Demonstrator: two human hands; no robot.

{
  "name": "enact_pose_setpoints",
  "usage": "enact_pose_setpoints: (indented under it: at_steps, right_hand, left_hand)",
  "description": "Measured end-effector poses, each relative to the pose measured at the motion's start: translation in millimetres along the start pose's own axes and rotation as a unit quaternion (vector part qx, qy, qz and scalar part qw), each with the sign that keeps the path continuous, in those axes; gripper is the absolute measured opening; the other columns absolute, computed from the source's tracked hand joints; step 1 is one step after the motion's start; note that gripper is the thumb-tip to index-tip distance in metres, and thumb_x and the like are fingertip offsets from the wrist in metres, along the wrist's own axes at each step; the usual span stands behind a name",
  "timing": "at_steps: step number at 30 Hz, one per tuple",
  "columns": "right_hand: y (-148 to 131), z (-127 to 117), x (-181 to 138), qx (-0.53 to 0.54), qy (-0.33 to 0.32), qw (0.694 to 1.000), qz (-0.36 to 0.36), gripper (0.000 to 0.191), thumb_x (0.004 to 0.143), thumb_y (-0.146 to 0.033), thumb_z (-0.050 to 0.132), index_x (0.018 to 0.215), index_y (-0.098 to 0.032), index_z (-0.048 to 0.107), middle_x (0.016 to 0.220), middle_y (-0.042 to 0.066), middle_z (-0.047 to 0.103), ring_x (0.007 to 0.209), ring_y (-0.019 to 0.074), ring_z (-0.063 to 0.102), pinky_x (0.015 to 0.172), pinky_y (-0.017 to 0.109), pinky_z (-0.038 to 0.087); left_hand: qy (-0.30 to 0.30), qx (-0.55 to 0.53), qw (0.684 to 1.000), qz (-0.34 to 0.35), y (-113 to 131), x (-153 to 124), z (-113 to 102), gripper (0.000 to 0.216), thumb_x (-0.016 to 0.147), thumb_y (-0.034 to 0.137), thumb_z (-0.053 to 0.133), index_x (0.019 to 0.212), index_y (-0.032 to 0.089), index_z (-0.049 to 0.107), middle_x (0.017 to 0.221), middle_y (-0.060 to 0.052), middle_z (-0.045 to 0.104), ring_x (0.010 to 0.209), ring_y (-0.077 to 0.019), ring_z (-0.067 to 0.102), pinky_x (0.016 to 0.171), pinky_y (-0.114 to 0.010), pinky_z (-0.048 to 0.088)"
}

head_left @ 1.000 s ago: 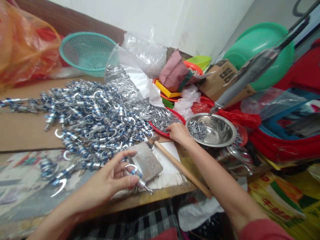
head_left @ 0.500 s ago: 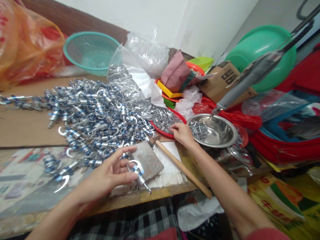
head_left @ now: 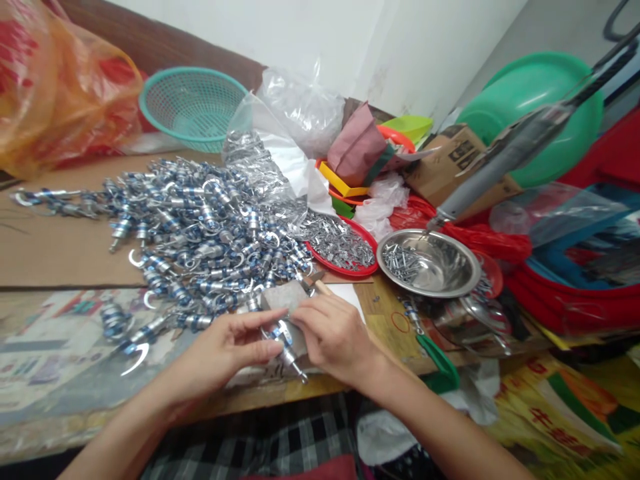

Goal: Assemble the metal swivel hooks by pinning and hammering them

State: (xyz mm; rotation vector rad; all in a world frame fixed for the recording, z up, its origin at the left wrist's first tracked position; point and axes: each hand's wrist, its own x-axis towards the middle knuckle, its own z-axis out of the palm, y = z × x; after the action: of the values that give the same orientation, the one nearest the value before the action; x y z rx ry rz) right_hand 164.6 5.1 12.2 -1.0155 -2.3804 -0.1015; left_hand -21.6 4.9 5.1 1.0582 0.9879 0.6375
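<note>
My left hand (head_left: pixel 225 350) grips a blue-and-silver metal fitting with a curved hook (head_left: pixel 287 353), between thumb and fingers. Its thin ringed end points down and right. Close against it, my right hand (head_left: pixel 335 337) has thumb and fingers pinched together at the upper part of the fitting; whatever they hold is hidden. Under both hands lies a grey metal block (head_left: pixel 287 295), partly covered. A hammer (head_left: pixel 311 283) lies behind my right hand, most of its wooden handle hidden. A large heap of similar hooked fittings (head_left: pixel 200 230) spreads to the left.
A red dish (head_left: pixel 357 272) of small flat metal pieces stands beyond my right hand. Beside it is a steel bowl (head_left: pixel 453 270) with metal pins, below a hanging grey tool (head_left: pixel 480 180). A teal basket (head_left: pixel 193 110) and an orange bag (head_left: pixel 65 100) sit at the back left.
My right hand has come back from the red dish to the fitting in my left hand, its fingers pinched. My left hand keeps its hold on the fitting.
</note>
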Motion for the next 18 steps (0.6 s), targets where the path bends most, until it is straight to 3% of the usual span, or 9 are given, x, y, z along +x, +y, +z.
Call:
enact_pose_setpoints:
  at_steps: [3,6,8,12,18]
  right_hand:
    - [-4.1,5.6,2.8,0.133,0.051,0.986,0.090,0.018,0.081,-0.011,0.047,0.073,-0.015,0.063,0.073,0.006,0.067,0.070,0.0156,0.060,0.068,0.027,0.046]
    - [-9.1,3.2,9.7,0.255,0.067,0.942,0.209,0.013,0.078,-0.015,0.053,0.070,-0.015,0.062,0.067,0.002,0.066,0.063,0.0127,0.059,0.060,0.022,0.045]
    - [-9.2,-2.4,14.6,0.300,0.023,0.919,0.253,0.010,0.075,-0.015,0.056,0.069,-0.015,0.063,0.064,0.000,0.065,0.058,0.0111,0.057,0.055,0.020,0.044]
    - [-4.4,-12.0,20.9,0.289,-0.151,0.907,0.266,0.010,0.072,-0.012,0.057,0.067,-0.015,0.065,0.059,-0.002,0.061,0.052,0.0086,0.050,0.048,0.018,0.035]
    - [2.0,-4.6,29.3,0.216,-0.216,0.921,0.242,0.010,0.073,-0.022,0.061,0.067,-0.016,0.064,0.055,-0.003,0.059,0.051,0.0083,0.049,0.047,0.019,0.030]
  left_hand:
    - [-0.008,0.008,1.000,0.015,-1.2,-0.9,-1.1,0.051,0.064,0.028,0.073,0.113,0.020,0.064,0.106,-0.006,0.071,0.101,-0.0272,0.058,0.093,-0.042,0.038]
    - [-0.014,-0.010,1.000,0.015,-1.4,-2.2,-0.5,0.050,0.066,0.027,0.073,0.115,0.021,0.063,0.104,-0.005,0.071,0.099,-0.0252,0.059,0.091,-0.039,0.040]
    - [-0.009,-0.050,0.999,0.010,-1.0,-2.6,0.9,0.061,0.066,0.024,0.074,0.123,0.024,0.055,0.103,-0.004,0.070,0.097,-0.0232,0.059,0.088,-0.037,0.042]
    - [-0.004,-0.101,0.995,0.000,-1.1,-2.7,3.4,0.080,0.064,0.020,0.075,0.134,0.027,0.037,0.092,-0.002,0.067,0.089,-0.0209,0.061,0.079,-0.033,0.046]
    - [-0.006,-0.127,0.992,0.011,-4.0,-0.8,4.0,0.084,0.062,0.020,0.075,0.135,0.026,0.033,0.087,-0.001,0.064,0.083,-0.0190,0.060,0.077,-0.034,0.046]
